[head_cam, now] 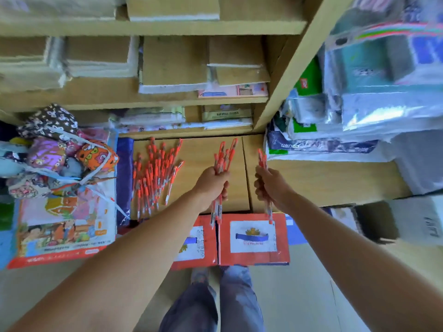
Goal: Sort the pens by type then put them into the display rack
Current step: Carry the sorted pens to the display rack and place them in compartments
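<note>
Bright, even light with faint shadows. The wide lens bows the tan wooden shelves (153, 27) at the edges. The heap of orange-capped pens (153, 173) looks smeared; glare whitens the clear plastic-wrapped packs (383, 111) at right.

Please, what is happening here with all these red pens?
A person stands at a wooden shelf with red pens in both hands. The left hand grips a thick bunch of pens, and the right hand grips a thinner bunch. A loose pile of similar red pens lies on the shelf, left of the hands. Two red boxes sit below the shelf's front edge. I cannot pick out a display rack.
</note>
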`<state>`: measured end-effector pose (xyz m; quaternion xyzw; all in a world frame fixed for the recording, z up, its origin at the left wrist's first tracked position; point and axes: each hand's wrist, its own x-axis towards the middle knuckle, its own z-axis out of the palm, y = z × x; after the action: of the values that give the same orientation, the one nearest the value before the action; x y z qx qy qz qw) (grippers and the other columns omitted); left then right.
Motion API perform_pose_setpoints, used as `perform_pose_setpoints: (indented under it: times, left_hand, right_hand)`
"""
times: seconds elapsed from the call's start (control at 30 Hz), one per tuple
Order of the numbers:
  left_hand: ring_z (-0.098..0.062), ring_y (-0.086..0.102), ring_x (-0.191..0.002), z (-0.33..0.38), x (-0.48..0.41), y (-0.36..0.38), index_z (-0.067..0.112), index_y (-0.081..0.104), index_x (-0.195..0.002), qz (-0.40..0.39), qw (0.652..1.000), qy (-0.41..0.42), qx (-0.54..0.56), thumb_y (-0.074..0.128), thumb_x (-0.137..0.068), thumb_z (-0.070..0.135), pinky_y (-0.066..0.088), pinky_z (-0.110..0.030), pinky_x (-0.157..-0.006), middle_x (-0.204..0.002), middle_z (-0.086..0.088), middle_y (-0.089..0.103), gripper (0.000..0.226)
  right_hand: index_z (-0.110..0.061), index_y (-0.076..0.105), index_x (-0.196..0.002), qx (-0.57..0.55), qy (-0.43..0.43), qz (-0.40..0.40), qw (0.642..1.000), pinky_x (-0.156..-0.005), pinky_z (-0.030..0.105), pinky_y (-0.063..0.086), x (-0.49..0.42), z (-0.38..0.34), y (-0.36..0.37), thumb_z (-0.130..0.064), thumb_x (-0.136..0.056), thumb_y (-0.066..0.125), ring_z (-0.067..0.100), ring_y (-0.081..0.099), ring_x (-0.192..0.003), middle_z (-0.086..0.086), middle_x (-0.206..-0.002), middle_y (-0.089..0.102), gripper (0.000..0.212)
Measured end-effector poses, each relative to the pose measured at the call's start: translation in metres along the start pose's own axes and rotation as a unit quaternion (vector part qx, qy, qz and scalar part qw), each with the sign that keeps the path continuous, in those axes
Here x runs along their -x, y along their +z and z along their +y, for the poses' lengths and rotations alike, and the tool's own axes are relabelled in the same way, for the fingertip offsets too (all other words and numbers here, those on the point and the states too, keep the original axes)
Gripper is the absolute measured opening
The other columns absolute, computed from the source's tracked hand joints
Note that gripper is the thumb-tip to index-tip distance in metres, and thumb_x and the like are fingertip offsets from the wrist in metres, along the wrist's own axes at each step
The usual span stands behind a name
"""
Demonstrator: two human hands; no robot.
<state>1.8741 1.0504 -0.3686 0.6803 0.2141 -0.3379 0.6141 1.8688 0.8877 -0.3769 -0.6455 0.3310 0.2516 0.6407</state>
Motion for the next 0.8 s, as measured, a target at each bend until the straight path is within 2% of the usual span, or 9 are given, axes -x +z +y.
perform_pose_setpoints:
  times: [0.13, 0.23, 0.33, 0.43, 0.53, 0.6, 0.67, 0.8]
  left_hand:
    - [-0.014, 0.041, -0.04, 0.031, 0.045, 0.046, 0.012, 0.05, -0.076, -0.031, 0.998, 0.03, -0.039, 0.051, -0.098, 0.022, 0.043, -0.027, -0.046, -0.057, -0.004, 0.045, 0.025]
    - [-0.017, 0.043, -0.045, 0.05, 0.074, 0.088, 0.012, 0.051, -0.084, -0.065, 0.995, 0.043, -0.067, 0.052, -0.098, 0.024, 0.046, -0.028, -0.046, -0.062, -0.005, 0.047, 0.019]
    - [-0.016, 0.041, -0.046, 0.063, 0.099, 0.14, 0.012, 0.05, -0.093, -0.104, 0.987, 0.059, -0.103, 0.051, -0.099, 0.022, 0.045, -0.022, -0.04, -0.067, -0.006, 0.049, 0.012]
    - [-0.015, 0.04, -0.044, 0.067, 0.119, 0.202, 0.011, 0.048, -0.099, -0.13, 0.978, 0.084, -0.142, 0.05, -0.099, 0.019, 0.043, -0.02, -0.038, -0.067, -0.006, 0.048, 0.008]
    - [-0.012, 0.042, -0.037, 0.067, 0.134, 0.27, 0.01, 0.047, -0.096, -0.155, 0.962, 0.105, -0.197, 0.052, -0.098, 0.017, 0.043, -0.023, -0.04, -0.066, -0.005, 0.048, 0.01]
    - [-0.013, 0.042, -0.035, 0.066, 0.143, 0.32, 0.011, 0.047, -0.086, -0.17, 0.95, 0.128, -0.226, 0.053, -0.097, 0.018, 0.04, -0.021, -0.038, -0.063, -0.005, 0.048, 0.014]
    - [-0.015, 0.043, -0.036, 0.066, 0.151, 0.371, 0.014, 0.046, -0.081, -0.18, 0.94, 0.145, -0.251, 0.055, -0.096, 0.021, 0.038, -0.02, -0.036, -0.061, -0.005, 0.048, 0.019]
    - [-0.012, 0.046, -0.033, 0.073, 0.161, 0.467, 0.01, 0.048, -0.09, -0.201, 0.926, 0.156, -0.278, 0.056, -0.095, 0.015, 0.04, -0.022, -0.038, -0.06, -0.004, 0.05, 0.011]
  right_hand:
    - [-0.013, 0.037, -0.064, -0.063, -0.036, 0.049, 0.996, -0.035, 0.015, 0.03, 0.06, -0.004, -0.038, -0.011, -0.1, 0.037, 0.007, 0.034, -0.031, 0.006, -0.055, 0.034, 0.037]
    - [-0.015, 0.038, -0.063, -0.042, -0.053, 0.098, 0.993, -0.034, 0.014, 0.025, 0.097, -0.004, -0.079, -0.012, -0.101, 0.036, 0.004, 0.033, -0.033, -0.001, -0.053, 0.035, 0.038]
    - [-0.014, 0.041, -0.064, -0.022, -0.07, 0.147, 0.986, -0.043, 0.015, 0.026, 0.127, 0.0, -0.131, -0.013, -0.101, 0.037, 0.011, 0.031, -0.052, 0.0, -0.06, 0.036, 0.038]
    - [-0.016, 0.044, -0.069, -0.023, -0.069, 0.178, 0.981, -0.054, 0.021, 0.026, 0.157, 0.008, -0.19, -0.018, -0.102, 0.039, 0.011, 0.032, -0.058, 0.0, -0.065, 0.038, 0.033]
    - [-0.015, 0.044, -0.074, -0.064, -0.075, 0.172, 0.98, -0.044, 0.015, 0.029, 0.184, 0.018, -0.257, -0.019, -0.102, 0.04, 0.008, 0.038, -0.05, 0.001, -0.066, 0.038, 0.029]
    - [-0.015, 0.046, -0.074, -0.044, -0.068, 0.174, 0.981, -0.037, 0.013, 0.03, 0.204, 0.023, -0.306, -0.02, -0.102, 0.042, 0.007, 0.039, -0.046, 0.002, -0.065, 0.04, 0.029]
    - [-0.013, 0.048, -0.071, -0.025, -0.069, 0.179, 0.981, -0.038, 0.016, 0.036, 0.221, 0.028, -0.357, -0.02, -0.1, 0.046, 0.01, 0.042, -0.044, 0.004, -0.063, 0.042, 0.03]
    - [-0.008, 0.05, -0.069, -0.013, -0.063, 0.205, 0.977, -0.05, 0.026, 0.052, 0.243, 0.039, -0.453, -0.018, -0.098, 0.052, 0.014, 0.053, -0.044, 0.008, -0.06, 0.05, 0.031]
